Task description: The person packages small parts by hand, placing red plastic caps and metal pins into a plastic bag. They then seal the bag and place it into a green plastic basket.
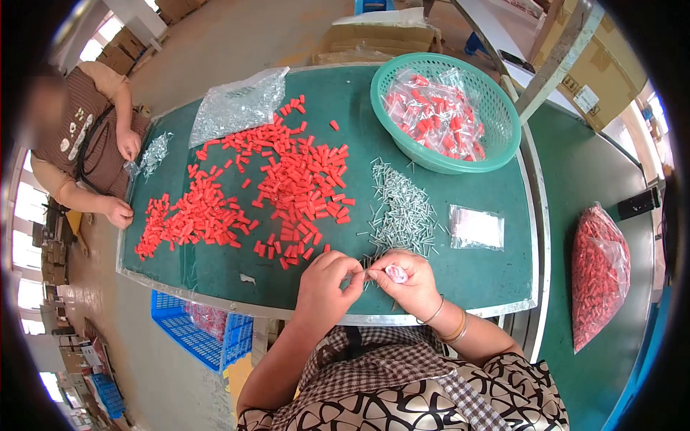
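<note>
At the near edge of the green table, my left hand (pixel 327 286) and my right hand (pixel 407 284) meet fingertip to fingertip. A small crumpled clear plastic bag (pixel 396 273) is tucked in my right hand, between thumb and fingers. My left thumb and forefinger are pinched; whatever sits between them is too small to name. Just beyond my right hand lies a heap of silver screws (pixel 401 205). Many red plastic plugs (pixel 298 179) are spread beyond my left hand. A stack of flat clear plastic bags (pixel 477 228) rests right of the screws.
A green basket (pixel 386 115) of filled bags stands at the back right. A large clear bag (pixel 237 104) of metal pieces lies at the back left. Across the left end sits another person (pixel 93 136), hands at the table edge. A blue crate (pixel 194 327) is below.
</note>
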